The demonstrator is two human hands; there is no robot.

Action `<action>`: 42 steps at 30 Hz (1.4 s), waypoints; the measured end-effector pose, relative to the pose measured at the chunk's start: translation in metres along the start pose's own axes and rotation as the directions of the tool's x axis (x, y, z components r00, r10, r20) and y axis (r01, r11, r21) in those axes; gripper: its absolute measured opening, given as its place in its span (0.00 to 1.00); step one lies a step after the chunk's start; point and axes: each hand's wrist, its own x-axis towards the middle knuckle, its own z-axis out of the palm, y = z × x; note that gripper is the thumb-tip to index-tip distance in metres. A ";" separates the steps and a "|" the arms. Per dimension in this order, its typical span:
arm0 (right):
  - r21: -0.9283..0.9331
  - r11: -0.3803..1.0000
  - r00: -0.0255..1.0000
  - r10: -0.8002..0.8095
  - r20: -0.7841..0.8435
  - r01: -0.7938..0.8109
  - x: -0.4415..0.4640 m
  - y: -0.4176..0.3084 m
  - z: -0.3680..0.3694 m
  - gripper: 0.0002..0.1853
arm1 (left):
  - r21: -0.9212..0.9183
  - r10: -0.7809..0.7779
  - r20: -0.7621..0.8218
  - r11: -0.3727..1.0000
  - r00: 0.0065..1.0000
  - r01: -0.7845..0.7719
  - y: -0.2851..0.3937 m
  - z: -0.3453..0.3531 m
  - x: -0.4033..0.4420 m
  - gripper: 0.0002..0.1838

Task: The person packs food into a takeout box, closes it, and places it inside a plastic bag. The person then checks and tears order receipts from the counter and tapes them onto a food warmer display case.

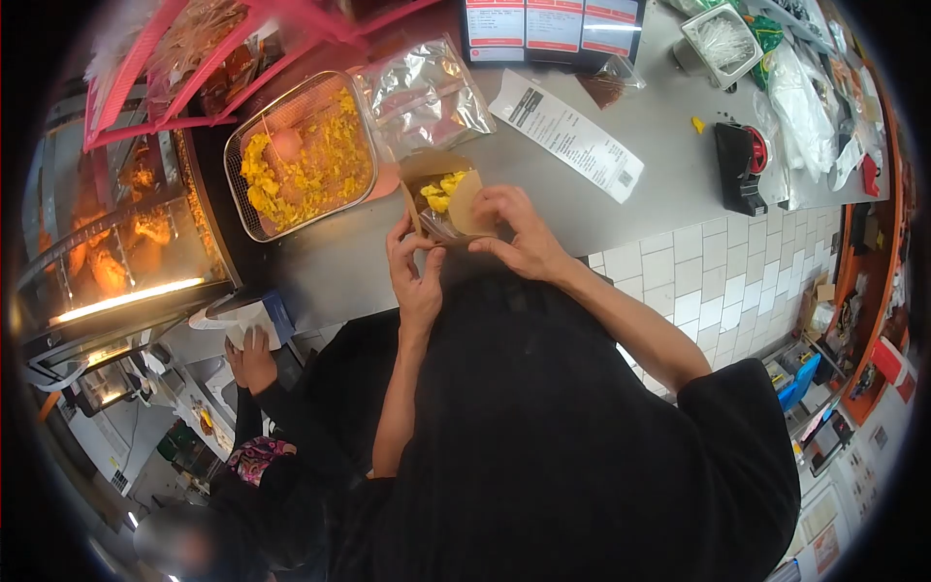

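Observation:
A brown cardboard takeaway box (469,215) with raised flaps stands at the counter's near edge. Yellow food pieces (444,191) fill its far part, and something shiny and dark, perhaps a plastic packet, shows nearer me. My left hand (417,270) grips the box's near left side, thumb and fingers at its wall. On the right, my right hand (522,236) holds the box's flap with bent fingers and the thumb at the near edge. Left of the box, a wire basket (366,126) contains more yellow crumbled food and a rounded orange-pink item.
A foil bag (427,95), printed receipt (572,136), order screen (553,29), tape dispenser (740,167) and metal tub (716,47) are on the counter. A pink rack (184,63) and lit food warmer (126,242) stand left. A co-worker's hands (252,361) touch white paper lower left.

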 end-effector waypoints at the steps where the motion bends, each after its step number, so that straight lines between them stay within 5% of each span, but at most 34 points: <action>1: -0.038 0.999 0.999 -0.024 0.026 0.025 -0.001 0.002 -0.001 0.12 | -0.001 -0.002 0.001 1.000 1.000 0.002 -0.002 0.003 -0.001 0.10; 3: -0.070 0.996 0.997 -0.046 0.054 0.050 -0.001 0.004 -0.002 0.13 | -0.103 -0.007 -0.102 0.995 0.995 -0.003 -0.005 0.006 -0.005 0.12; 7: 0.002 1.000 0.997 -0.024 0.068 0.024 0.000 0.004 -0.002 0.13 | -0.014 -0.067 -0.147 0.998 0.987 0.066 0.021 0.007 0.006 0.14; 9: 0.032 0.999 0.997 -0.027 0.072 0.025 0.000 0.002 -0.003 0.13 | 0.319 0.008 0.080 0.947 0.997 -0.033 0.026 -0.002 0.013 0.16; 12: 0.115 0.993 0.998 0.007 0.061 -0.014 0.000 0.001 -0.006 0.12 | 0.451 0.105 0.123 0.880 0.987 -0.150 0.030 -0.005 0.017 0.18; 16: 0.062 0.996 0.984 -0.070 0.163 0.061 -0.003 -0.004 -0.012 0.14 | 0.406 0.066 0.120 0.907 0.991 -0.110 0.026 -0.013 0.011 0.19; 20: -0.177 0.938 0.929 -0.242 0.279 0.297 0.000 -0.017 -0.026 0.17 | 0.466 0.202 0.286 0.825 0.937 -0.320 0.017 -0.024 0.007 0.24; 22: -0.089 0.978 0.963 -0.165 0.214 0.187 -0.004 -0.010 -0.020 0.16 | 0.483 0.240 0.328 0.788 0.913 -0.381 0.012 -0.027 0.006 0.24; 25: 0.019 0.997 0.993 -0.070 0.091 0.069 -0.004 -0.002 -0.006 0.16 | 0.491 0.157 0.274 0.826 0.949 -0.278 0.012 -0.022 0.007 0.20; 27: 0.027 0.998 0.998 -0.066 0.022 0.065 0.002 -0.005 0.003 0.18 | 0.288 -0.090 -0.038 0.953 0.995 0.098 0.013 -0.014 0.009 0.17; 31: 0.017 0.983 0.975 0.186 -0.118 -0.185 0.012 -0.016 0.009 0.30 | 0.338 -0.040 0.105 0.941 0.994 0.002 0.015 -0.012 0.018 0.18; 34: 0.133 0.957 0.941 0.281 -0.187 -0.259 0.020 -0.020 0.007 0.34 | 0.498 0.144 -0.026 0.860 0.989 -0.112 0.020 0.000 0.025 0.17; 36: 0.228 0.934 0.923 0.322 -0.212 -0.274 0.029 -0.018 -0.003 0.34 | 0.167 -0.075 -0.100 0.982 0.992 0.091 0.024 0.004 0.030 0.16; 37: 0.066 0.961 0.941 0.277 -0.197 -0.269 0.035 -0.014 -0.011 0.34 | 0.166 -0.079 -0.103 0.981 0.992 0.096 0.025 0.000 0.035 0.16; 39: -0.096 0.964 0.958 0.229 -0.170 -0.248 0.038 -0.006 -0.022 0.33 | 0.419 -0.052 0.197 0.907 0.979 -0.037 0.028 -0.016 0.048 0.15; 41: -0.473 0.863 0.983 -0.143 0.112 0.179 0.036 0.004 -0.028 0.32 | 0.477 0.010 0.196 0.873 0.981 -0.104 0.032 -0.013 0.053 0.16; 42: -0.473 0.862 0.983 -0.147 0.110 0.182 0.033 0.006 -0.027 0.32 | 0.529 0.067 0.200 0.833 0.978 -0.165 0.034 -0.010 0.055 0.16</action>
